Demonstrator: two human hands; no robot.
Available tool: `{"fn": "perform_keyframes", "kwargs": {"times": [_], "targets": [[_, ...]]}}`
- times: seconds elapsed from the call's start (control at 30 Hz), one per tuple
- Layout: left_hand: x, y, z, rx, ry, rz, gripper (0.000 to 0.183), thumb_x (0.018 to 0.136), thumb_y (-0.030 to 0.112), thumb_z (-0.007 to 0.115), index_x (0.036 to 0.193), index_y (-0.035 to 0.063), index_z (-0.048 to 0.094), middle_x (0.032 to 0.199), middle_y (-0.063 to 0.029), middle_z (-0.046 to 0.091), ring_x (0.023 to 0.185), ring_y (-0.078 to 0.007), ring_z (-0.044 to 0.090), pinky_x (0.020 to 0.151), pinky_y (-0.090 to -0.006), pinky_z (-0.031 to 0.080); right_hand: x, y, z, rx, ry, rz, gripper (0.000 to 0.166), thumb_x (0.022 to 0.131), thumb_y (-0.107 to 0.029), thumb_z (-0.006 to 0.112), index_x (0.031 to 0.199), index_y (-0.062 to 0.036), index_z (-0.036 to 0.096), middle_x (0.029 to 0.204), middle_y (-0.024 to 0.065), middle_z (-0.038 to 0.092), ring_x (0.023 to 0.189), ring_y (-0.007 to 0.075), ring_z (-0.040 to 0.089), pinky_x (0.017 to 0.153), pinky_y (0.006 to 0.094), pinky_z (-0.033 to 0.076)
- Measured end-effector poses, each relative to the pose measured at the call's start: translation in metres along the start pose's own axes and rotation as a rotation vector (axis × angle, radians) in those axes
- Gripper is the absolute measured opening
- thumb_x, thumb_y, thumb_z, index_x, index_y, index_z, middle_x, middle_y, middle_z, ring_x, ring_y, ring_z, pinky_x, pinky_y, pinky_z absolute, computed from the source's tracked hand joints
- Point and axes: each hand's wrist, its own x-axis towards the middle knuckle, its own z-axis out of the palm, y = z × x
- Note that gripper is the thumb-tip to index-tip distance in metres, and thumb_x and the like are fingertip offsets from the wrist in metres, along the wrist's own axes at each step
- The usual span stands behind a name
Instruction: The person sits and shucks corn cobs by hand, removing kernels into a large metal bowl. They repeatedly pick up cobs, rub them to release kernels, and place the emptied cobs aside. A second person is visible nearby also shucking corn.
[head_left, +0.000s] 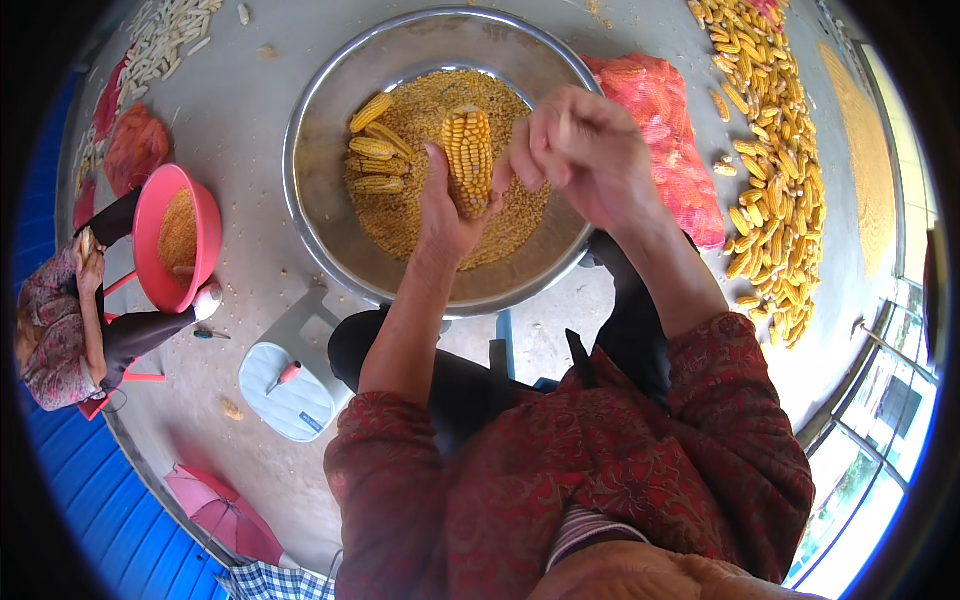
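Note:
My left hand (454, 214) grips the lower end of a dried corn cob (468, 157) with its yellow kernels on, tip pointing away from me. To the right of the cob is my right hand (581, 154), blurred, its fingers curled; whether it holds anything is hidden. Both are over a large stainless steel basin (319, 240) of loose corn kernels (420, 97). Several more cobs (373, 148) lie on the kernels at the basin's left side. The basin's near rim is just beyond my knees.
A red mesh sack (660, 135) touches the basin's right side; beyond it corn cobs (772, 172) are heaped on the floor. At left stand a stool (292, 397) with a pink-handled tool (285, 375) and a pink basin (210, 217) beside a seated person. Stripped cobs (161, 45) lie farther off.

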Motion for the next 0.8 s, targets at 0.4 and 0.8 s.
{"fn": "perform_keyframes", "kwargs": {"times": [0.4, 0.8], "targets": [[0.002, -0.019, -0.009, 0.202, -0.107, 0.107, 0.046, 0.090, 0.046, 0.056, 0.116, 0.0092, 0.052, 0.092, -0.0074, 0.061, 0.076, -0.0185, 0.060, 0.061, -0.0312, 0.047, 0.015, 0.070, -0.084, -0.386, 0.325, 0.003, 0.034, 0.095, -0.036, 0.052, 0.097, -0.0025, 0.060, 0.093, 0.0110, 0.064, 0.092, 0.0210, 0.061, 0.090, 0.0345, 0.046], [-0.003, -0.021, -0.016, 0.209, -0.117, 0.065, 0.043, 0.089, 0.043, 0.059, 0.110, 0.0051, 0.054, 0.089, -0.0062, 0.063, 0.069, -0.0130, 0.062, 0.049, -0.0227, 0.045, 0.010, 0.069, -0.064, -0.135, -0.015, 0.253, 0.036, 0.097, -0.032, 0.047, 0.105, 0.0004, 0.059, 0.098, 0.0117, 0.062, 0.098, 0.0225, 0.060, 0.091, 0.0366, 0.046]]}}
